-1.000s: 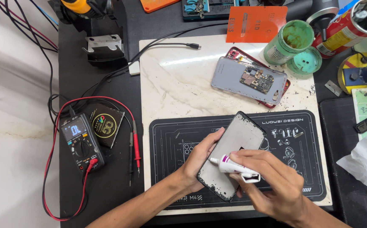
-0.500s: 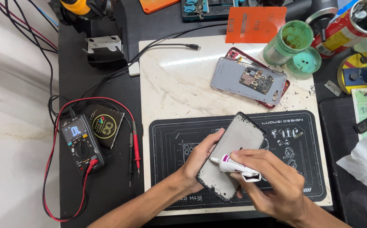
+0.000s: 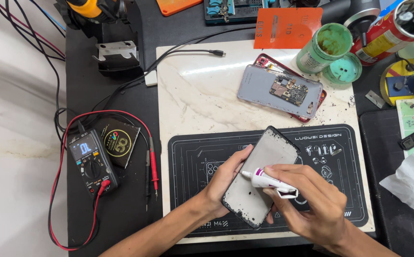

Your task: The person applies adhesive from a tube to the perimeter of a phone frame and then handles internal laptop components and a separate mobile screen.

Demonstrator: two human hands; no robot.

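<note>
Dark repair bench w/ a pale marble slab (image 3: pixel 202 95) laid on it; a black work mat (image 3: pixel 340 200) w/ white line drawings covers the slab's near half. A phone screen panel (image 3: pixel 259 178) sits tilted on the mat's middle, long axis running lower-left to upper-right, grey back side up, black rim.

The left hand (image 3: pixel 223 183) grips the panel's left long edge, fingers curled round it, thumb on top. The right hand (image 3: pixel 307 204) pinches a small white glue tube (image 3: pixel 271 183) w/ purple label betw. thumb & fingers, laid across the panel; nozzle tip points left, at or just above the surface near the left thumb — contact can't be told.

Farther back on the slab: an opened phone (image 3: pixel 280 93), grey plate & exposed circuit board over a red frame, well apart from the hands. A green jar (image 3: pixel 323 47) & its lid (image 3: pixel 342 69) stand at the slab's far-right corner, an orange card (image 3: pixel 288 26) just behind. A cable plug (image 3: pixel 219 53) lies on the slab's far edge.

Left of the slab: a black multimeter (image 3: pixel 92 162) w/ red & black leads, a red probe (image 3: pixel 152 164) beside it. At right edge, crumpled white tissue (image 3: pixel 409 183).
</note>
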